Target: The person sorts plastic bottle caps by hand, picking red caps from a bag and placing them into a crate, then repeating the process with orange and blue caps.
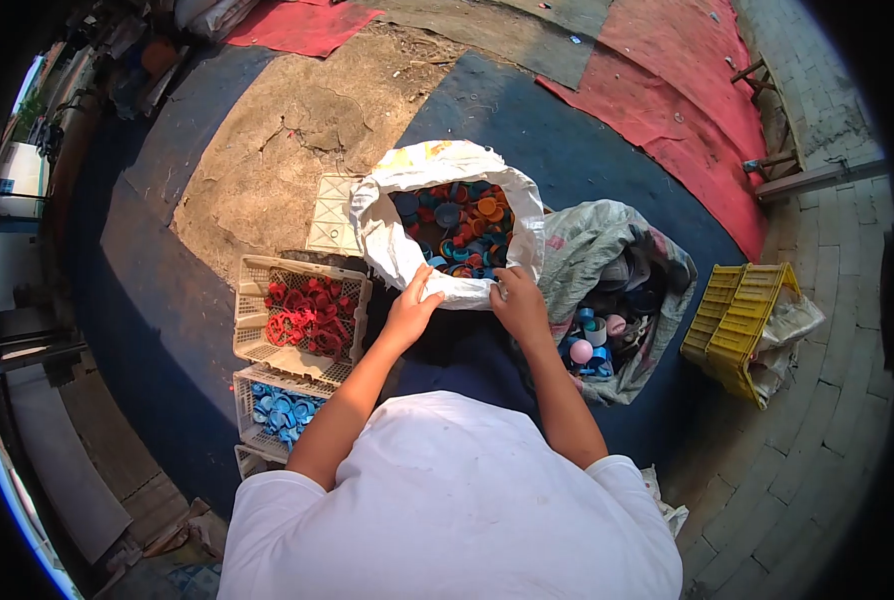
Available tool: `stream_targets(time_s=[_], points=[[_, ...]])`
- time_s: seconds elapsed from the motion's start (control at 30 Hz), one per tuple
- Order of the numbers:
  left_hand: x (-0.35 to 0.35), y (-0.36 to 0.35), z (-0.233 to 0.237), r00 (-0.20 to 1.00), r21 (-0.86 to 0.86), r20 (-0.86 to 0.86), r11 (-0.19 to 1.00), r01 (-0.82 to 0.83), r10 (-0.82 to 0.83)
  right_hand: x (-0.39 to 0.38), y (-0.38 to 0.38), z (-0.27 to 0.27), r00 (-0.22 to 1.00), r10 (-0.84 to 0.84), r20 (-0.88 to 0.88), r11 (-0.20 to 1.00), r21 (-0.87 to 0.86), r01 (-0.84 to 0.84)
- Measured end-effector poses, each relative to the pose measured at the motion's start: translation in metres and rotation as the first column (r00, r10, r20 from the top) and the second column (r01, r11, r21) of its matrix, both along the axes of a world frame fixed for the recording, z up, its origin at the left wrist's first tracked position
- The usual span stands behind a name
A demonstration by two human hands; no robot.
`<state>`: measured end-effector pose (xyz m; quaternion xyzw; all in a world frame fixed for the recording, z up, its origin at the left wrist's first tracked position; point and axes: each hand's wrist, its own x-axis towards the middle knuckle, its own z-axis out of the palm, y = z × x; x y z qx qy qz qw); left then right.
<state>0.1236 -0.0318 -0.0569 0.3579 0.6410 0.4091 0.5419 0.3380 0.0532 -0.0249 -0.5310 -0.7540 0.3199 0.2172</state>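
Note:
A white woven sack (379, 225) stands in front of me with its mouth wide and its rim rolled outward. Inside lie many plastic caps (449, 215) in blue, orange, red and teal. My left hand (413, 308) grips the near rim on its left part, thumb over the edge. On the right part of the same rim, my right hand (518, 301) is closed in the same way. The stretch of rim between both hands is folded over. My fingers under the rim are partly hidden.
Left of me stand a cream crate (254, 337) with red plastic pieces and another crate (247, 408) with blue ones. A greyish sack (563, 240) of mixed plastic items leans at the right. Yellow crates (715, 315) stand farther right, near a wooden stool (779, 150).

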Motion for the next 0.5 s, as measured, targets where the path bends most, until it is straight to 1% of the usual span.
stream_targets(time_s=[0.07,0.1,0.13,0.2,0.23,0.33,0.37,0.43,0.5], points=[[-0.005,0.000,0.008,0.957,-0.042,-0.257,0.990,0.131,-0.138,-0.007,0.005,0.002,0.998,-0.007,0.058,1.000,0.014,0.006],[-0.004,0.003,0.024,0.931,-0.026,-0.329,0.987,0.158,-0.158,-0.012,0.007,0.009,0.995,-0.014,0.095,1.000,0.017,0.012],[-0.004,0.004,0.037,0.922,-0.013,-0.335,0.980,0.200,-0.193,-0.016,0.008,0.013,0.991,-0.020,0.132,1.000,0.016,0.018],[-0.006,0.010,0.057,0.901,0.015,-0.349,0.960,0.281,-0.258,-0.027,0.020,0.014,0.996,-0.026,0.083,0.997,0.068,0.020],[-0.004,0.013,0.066,0.898,0.108,-0.387,0.956,0.272,-0.211,-0.033,0.029,0.013,0.998,-0.027,0.059,0.995,0.093,0.021],[-0.006,0.025,0.099,0.955,0.020,-0.190,0.972,0.235,-0.227,-0.058,0.069,-0.010,0.999,0.039,-0.011,0.998,0.059,-0.038],[-0.004,0.025,0.092,0.976,0.080,-0.138,0.980,0.182,-0.170,-0.066,0.083,-0.024,0.998,0.020,0.063,0.998,0.060,-0.024],[-0.005,0.022,0.087,0.984,0.108,-0.092,0.981,0.160,-0.151,-0.081,0.110,-0.055,0.978,-0.021,0.209,0.998,0.068,0.007],[-0.008,0.016,0.080,0.990,0.102,-0.019,0.985,0.141,-0.140,-0.090,0.126,-0.070,0.939,-0.030,0.343,0.999,0.043,0.017]])
